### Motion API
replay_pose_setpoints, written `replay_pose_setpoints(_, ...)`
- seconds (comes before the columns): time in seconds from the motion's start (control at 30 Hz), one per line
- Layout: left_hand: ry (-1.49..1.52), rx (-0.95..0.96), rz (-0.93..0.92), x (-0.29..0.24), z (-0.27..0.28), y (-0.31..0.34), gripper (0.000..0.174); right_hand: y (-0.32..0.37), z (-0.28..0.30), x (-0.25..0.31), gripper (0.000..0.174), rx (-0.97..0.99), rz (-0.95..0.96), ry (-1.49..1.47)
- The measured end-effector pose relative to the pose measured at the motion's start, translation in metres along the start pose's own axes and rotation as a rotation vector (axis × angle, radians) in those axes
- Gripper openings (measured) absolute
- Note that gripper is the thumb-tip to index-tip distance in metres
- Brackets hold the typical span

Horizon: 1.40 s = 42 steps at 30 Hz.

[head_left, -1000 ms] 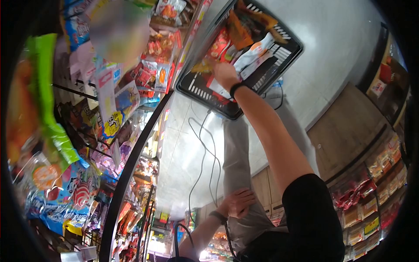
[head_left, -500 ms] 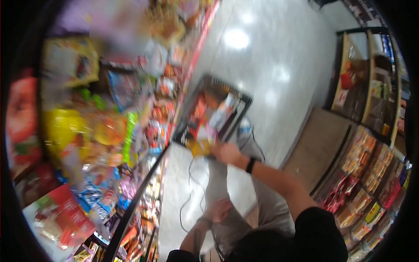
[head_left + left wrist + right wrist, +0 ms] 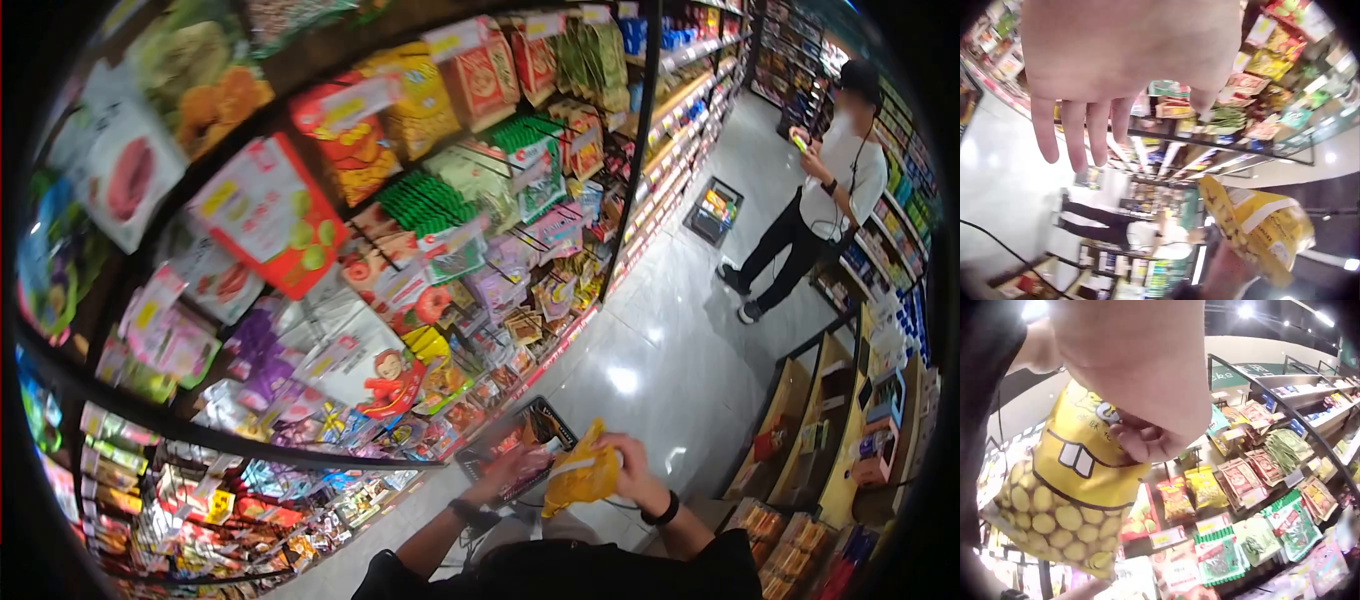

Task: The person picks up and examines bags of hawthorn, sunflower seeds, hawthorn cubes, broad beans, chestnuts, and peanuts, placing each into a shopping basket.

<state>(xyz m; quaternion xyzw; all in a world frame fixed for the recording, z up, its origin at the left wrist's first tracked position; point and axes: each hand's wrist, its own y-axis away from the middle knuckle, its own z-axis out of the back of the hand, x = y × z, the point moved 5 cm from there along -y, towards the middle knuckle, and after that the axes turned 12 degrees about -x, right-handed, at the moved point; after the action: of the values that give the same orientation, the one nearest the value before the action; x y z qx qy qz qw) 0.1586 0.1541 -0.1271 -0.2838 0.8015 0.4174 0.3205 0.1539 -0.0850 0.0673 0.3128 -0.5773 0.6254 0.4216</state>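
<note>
A yellow snack bag [image 3: 582, 474] is pinched at its edge by my right hand [image 3: 640, 475] in the head view. The right wrist view shows the same bag [image 3: 1066, 494] large, with a pattern of round nuts on its lower part, and the curled fingers of my right hand [image 3: 1141, 369] at its side. My left hand [image 3: 500, 474], blurred, hovers left of the bag with nothing in it. In the left wrist view the fingers of my left hand [image 3: 1122, 69] hang extended and spread, apart from the yellow bag [image 3: 1260, 225].
A black basket [image 3: 562, 420] with packets stands on the floor beyond my hands. Hanging snack bags [image 3: 270, 215] fill the rack on the left. Wooden shelves [image 3: 800, 400] stand on the right. Farther along the aisle a person [image 3: 850, 175] stands near another basket [image 3: 738, 196].
The yellow bag has come out of the basket and closer to my body in my right hand. My left hand has lifted from my leg. The view has swung up to the rack and aisle.
</note>
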Motion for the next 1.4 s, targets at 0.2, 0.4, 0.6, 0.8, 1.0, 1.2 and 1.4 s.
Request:
replay_pose_setpoints(0.2,0.313,0.303,-0.306,-0.12,-0.091,0.102,0.061,-0.07,-0.026,0.057,0.037,-0.093,-0.183,-0.655)
replay_pose_setpoints(0.4,0.252,0.136,-0.325,-0.144,-0.142,0.149,0.049,-0.097,-0.061,0.086,0.054,-0.048,-0.147,-0.853)
replay_pose_setpoints(0.6,0.174,-0.12,-0.57,-0.161,-0.188,0.167,0.037,-0.094,-0.042,0.088,0.048,0.067,-0.319,-1.282)
replay_pose_setpoints(0.8,0.014,-0.236,-0.66,-0.16,-0.239,0.134,0.032,-0.102,0.02,0.082,0.031,0.117,-0.334,-1.452)
replay_pose_setpoints(1.0,-0.171,-0.068,-0.775,-0.166,-0.365,0.027,0.028,-0.147,0.153,0.051,0.031,0.153,-0.236,-1.291)
replay_pose_setpoints(1.2,-0.16,0.468,-0.599,-0.17,-0.47,-0.043,0.05,-0.17,0.249,0.033,0.032,0.193,-0.272,-1.09)
replay_pose_setpoints(1.4,-0.084,0.413,-0.639,-0.191,-0.488,-0.088,0.041,-0.215,0.259,0.017,0.032,0.331,-0.319,-1.044)
